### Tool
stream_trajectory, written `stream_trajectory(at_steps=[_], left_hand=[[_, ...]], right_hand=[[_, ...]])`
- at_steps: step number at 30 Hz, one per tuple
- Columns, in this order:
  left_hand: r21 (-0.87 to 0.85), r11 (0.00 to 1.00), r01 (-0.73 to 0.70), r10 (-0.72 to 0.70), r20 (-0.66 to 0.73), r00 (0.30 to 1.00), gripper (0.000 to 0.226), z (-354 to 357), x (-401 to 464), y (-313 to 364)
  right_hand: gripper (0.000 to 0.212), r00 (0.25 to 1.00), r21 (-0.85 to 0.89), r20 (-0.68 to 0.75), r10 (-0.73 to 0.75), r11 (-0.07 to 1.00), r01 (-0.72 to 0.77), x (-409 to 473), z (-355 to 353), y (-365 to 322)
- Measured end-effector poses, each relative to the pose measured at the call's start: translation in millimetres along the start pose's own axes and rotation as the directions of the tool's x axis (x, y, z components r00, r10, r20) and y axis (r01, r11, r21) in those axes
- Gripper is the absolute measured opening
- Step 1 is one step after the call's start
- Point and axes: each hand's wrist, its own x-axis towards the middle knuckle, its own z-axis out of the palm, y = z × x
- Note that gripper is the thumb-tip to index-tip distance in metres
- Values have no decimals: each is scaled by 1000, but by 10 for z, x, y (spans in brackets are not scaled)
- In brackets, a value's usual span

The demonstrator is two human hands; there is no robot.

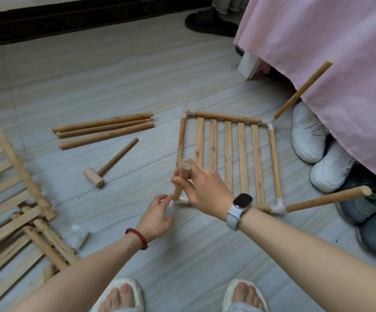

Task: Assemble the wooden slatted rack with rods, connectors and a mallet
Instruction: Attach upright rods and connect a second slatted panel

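Observation:
A square slatted rack panel (228, 154) lies flat on the floor, with white connectors at its corners. Upright rods rise from the far right corner (304, 90) and the near right corner (327, 200). My right hand (201, 186) is shut on a wooden rod (181, 180) that stands in the near left connector (181, 201). My left hand (157, 213) touches that connector with its fingertips, fingers apart. A small wooden mallet (108, 166) lies on the floor to the left of the panel.
Three loose rods (105, 129) lie beyond the mallet. More slatted panels and rods (18, 212) are piled at the left, with clear plastic connectors (79, 235) beside them. White shoes (313, 143) and dark shoes sit under a pink cloth (328, 52) at the right. My slippered feet are at the bottom.

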Motion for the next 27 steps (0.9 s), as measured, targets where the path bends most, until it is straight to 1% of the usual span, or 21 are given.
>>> stream_trajectory(at_steps=[2,4,7,11,15,17,20,22,24,25,27], left_hand=[[5,1000,30,-31,25,999,62,-27,6,-26],[9,999,39,-39,40,998,57,-51,16,-67],[-9,999,45,-45,22,999,49,-116,59,-104],[-76,995,69,-69,-3,998,46,-234,87,-78],[-60,990,128,-126,27,992,39,-353,-23,-157],[-51,984,170,-169,33,985,36,-449,-112,-209],[-73,972,224,-225,-8,974,33,-662,-291,-308],[-117,957,266,-273,-47,961,32,-785,-463,-414],[-196,924,327,-353,-112,929,30,-845,-647,-572],[-247,902,354,-398,-162,903,29,-863,-769,-659],[-344,849,400,-496,-260,829,30,-868,-1012,-840]], right_hand=[[42,999,-28,41,-4,1000,6,113,41,-71],[41,998,-45,56,-27,999,30,132,119,-107],[54,996,-6,36,-84,996,85,72,210,-96],[60,998,56,19,-56,997,55,57,280,36],[81,999,68,43,-13,998,10,40,361,85],[83,997,75,72,7,997,-13,31,385,101],[72,991,101,123,58,992,-71,16,379,36],[53,983,128,134,126,981,-144,-17,376,-12],[34,963,177,146,225,952,-249,-87,366,-35],[32,947,182,149,284,934,-308,-127,368,-45],[39,903,131,182,389,901,-414,-160,388,-63]])
